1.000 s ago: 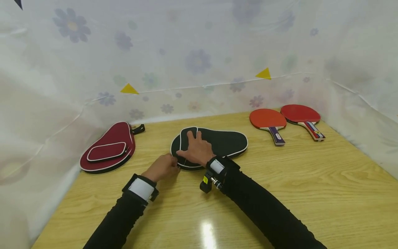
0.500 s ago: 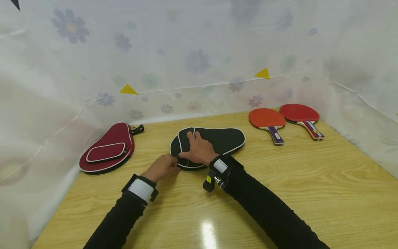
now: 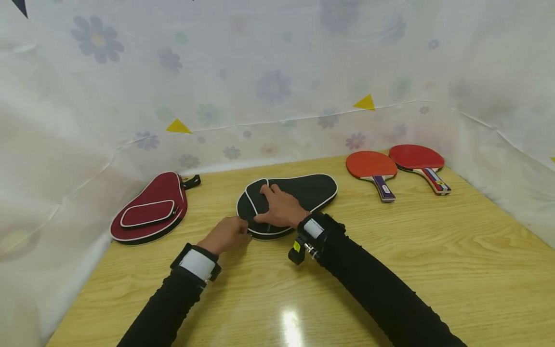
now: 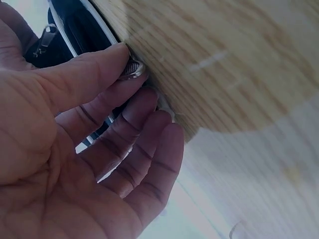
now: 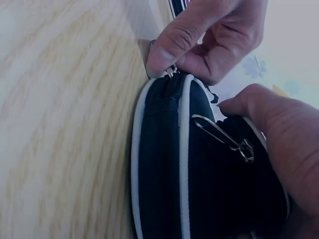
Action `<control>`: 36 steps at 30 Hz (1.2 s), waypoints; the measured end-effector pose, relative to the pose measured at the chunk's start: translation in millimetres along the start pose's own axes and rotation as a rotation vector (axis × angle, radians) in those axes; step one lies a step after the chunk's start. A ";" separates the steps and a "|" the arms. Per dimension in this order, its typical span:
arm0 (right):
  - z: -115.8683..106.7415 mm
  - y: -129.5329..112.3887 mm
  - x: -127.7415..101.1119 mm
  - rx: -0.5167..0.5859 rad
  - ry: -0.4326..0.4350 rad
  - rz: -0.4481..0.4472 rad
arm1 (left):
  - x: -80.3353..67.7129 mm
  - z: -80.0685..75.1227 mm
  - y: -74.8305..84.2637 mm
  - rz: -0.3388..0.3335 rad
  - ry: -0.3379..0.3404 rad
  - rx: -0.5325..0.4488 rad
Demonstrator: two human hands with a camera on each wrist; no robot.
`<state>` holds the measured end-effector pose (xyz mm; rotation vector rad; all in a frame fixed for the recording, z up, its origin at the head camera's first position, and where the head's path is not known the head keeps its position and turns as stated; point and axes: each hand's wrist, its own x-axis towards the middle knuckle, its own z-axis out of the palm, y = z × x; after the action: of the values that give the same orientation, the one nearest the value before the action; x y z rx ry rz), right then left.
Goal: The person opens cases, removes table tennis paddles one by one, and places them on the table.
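Observation:
A black paddle case (image 3: 312, 190) with white piping lies flat in the middle of the wooden table (image 3: 390, 250). My right hand (image 3: 281, 208) rests flat on its rounded end, fingers spread on the fabric. My left hand (image 3: 226, 234) sits at the case's near edge, where thumb and forefinger pinch a small metal zipper pull (image 4: 132, 68). In the right wrist view, the left fingertips (image 5: 164, 57) hold that pull at the case's zipper seam (image 5: 172, 99). A second pull (image 5: 224, 139) lies loose on the case's top.
A dark red paddle case (image 3: 149, 212) lies at the left, near the table's edge. Two red paddles (image 3: 372, 166) (image 3: 417, 158) lie side by side at the back right. A flowered white cloth (image 3: 269, 86) walls the table on three sides.
The black case has turned a little under my right hand, its narrow end swinging toward the far side. My left hand has stayed at the near edge.

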<state>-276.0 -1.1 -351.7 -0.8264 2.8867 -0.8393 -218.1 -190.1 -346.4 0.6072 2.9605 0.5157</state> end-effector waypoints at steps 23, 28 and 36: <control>-18.3 10.6 -3.0 -0.011 -0.124 -0.097 | 0.7 0.4 -0.5 0.001 -0.019 -0.008; -24.9 12.0 -5.0 0.013 -0.159 -0.107 | 1.6 0.0 0.0 -0.026 -0.034 -0.018; -17.3 11.3 -4.9 0.001 -0.068 -0.066 | 3.0 1.6 0.6 -0.044 -0.021 0.001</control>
<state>-280.1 17.9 -343.2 -0.9364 2.8148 -0.8011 -220.3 -187.9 -347.7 0.5421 2.9472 0.5010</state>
